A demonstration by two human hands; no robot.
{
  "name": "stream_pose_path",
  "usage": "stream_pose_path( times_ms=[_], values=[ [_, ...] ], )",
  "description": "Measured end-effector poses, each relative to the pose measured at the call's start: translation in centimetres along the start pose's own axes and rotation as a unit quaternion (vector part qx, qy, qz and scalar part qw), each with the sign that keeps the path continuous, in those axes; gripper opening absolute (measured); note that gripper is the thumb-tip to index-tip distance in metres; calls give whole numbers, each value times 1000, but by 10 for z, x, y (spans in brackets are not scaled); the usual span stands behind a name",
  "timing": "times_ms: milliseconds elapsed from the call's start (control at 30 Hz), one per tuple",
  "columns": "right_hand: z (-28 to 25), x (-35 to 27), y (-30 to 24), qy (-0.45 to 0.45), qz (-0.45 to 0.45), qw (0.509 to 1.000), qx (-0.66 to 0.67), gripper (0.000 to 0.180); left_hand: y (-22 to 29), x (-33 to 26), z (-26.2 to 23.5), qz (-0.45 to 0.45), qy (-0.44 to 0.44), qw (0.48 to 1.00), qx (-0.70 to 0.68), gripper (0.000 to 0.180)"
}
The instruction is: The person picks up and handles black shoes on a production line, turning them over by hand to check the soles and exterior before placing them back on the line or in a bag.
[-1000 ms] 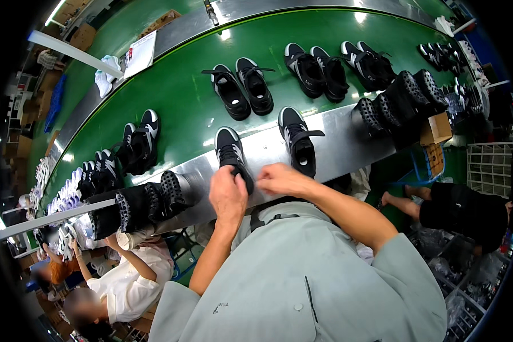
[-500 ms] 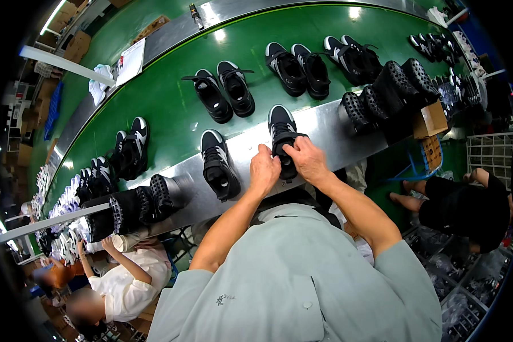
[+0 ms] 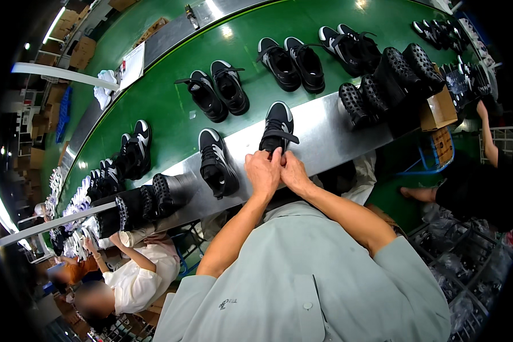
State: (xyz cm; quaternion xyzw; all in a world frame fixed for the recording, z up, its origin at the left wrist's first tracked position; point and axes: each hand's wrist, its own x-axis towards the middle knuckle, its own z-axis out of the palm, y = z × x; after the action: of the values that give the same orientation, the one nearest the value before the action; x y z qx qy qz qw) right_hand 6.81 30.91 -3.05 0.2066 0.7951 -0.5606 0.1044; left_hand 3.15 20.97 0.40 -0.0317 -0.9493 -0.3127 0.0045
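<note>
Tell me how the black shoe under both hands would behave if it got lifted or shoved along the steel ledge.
The black shoe probably lifts easily, being a low sneaker. Its flat white-edged sole sits on the smooth steel ledge, so a push would likely slide it rather than tip it. The loose strap looks floppy where the left hand and right hand meet.

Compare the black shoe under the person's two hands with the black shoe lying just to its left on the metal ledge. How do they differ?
The shoe under the hands is touched at its near end by the left hand and right hand; the shoe to its left lies untouched. The handled shoe reaches onto the green belt; the other sits nearer the metal ledge's front. Both are black with white soles.
</note>
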Motion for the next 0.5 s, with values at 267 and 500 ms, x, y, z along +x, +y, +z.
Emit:
stream_pose_path(
  times_ms=[267, 500],
  values=[
    [2, 11, 20, -30, -10, 999, 34, 32, -3, 3, 2, 43, -5, 999, 18, 31],
    [-45, 25, 11, -35, 109, 947, 299, 16, -24, 17, -12, -115, -44, 988, -96, 38]
  ],
)
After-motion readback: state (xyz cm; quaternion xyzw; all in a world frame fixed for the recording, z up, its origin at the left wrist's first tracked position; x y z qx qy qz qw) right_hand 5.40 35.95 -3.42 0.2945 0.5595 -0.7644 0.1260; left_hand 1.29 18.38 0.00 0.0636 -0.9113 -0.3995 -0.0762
